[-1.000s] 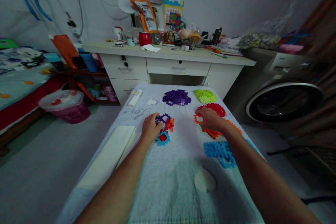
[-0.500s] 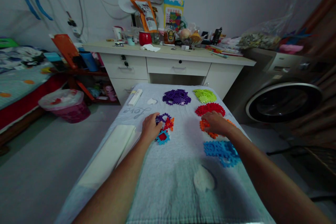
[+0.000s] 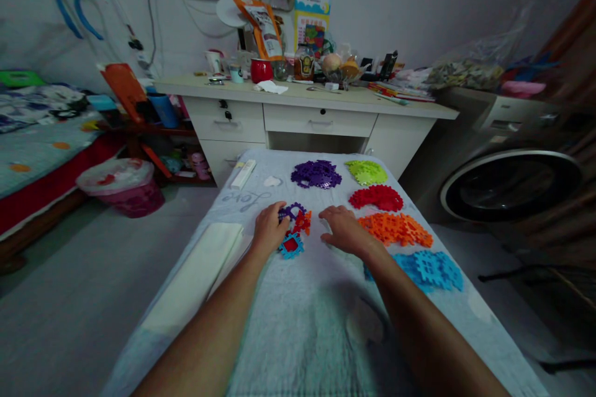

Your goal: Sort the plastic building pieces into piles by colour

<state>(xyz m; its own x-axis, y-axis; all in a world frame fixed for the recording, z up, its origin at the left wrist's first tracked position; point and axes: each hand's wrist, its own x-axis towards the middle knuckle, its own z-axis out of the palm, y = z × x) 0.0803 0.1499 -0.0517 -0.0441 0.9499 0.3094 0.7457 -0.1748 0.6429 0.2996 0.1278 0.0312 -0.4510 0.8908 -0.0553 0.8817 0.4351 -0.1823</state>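
Note:
My left hand [image 3: 270, 227] grips the left side of a small joined cluster of interlocking plastic building pieces [image 3: 291, 243], in purple, red, orange and light blue. It rests low over the cloth, and my fingers hide part of it. To its right, my right hand [image 3: 343, 228] hovers with thumb and fingers apart; I see nothing between them. Right of this hand lies a pile of orange pieces [image 3: 395, 229]. Beyond it are red pieces [image 3: 376, 197] and lime green pieces [image 3: 366, 172]. Blue pieces [image 3: 435, 270] lie nearer, partly behind my right forearm. A purple pile [image 3: 316, 173] sits at the far middle.
A pale cloth [image 3: 279, 335] covers the table. On its left lie a folded white cloth [image 3: 195, 279] and a narrow white box [image 3: 243, 174]. Behind stands a cluttered white desk [image 3: 321, 121], with a washing machine [image 3: 507, 180] at right and a pink bin [image 3: 123, 189] at left.
My right hand has left the orange pile and moved left towards the cluster, its fingers now spread. My left hand keeps its hold. The view has shifted slightly.

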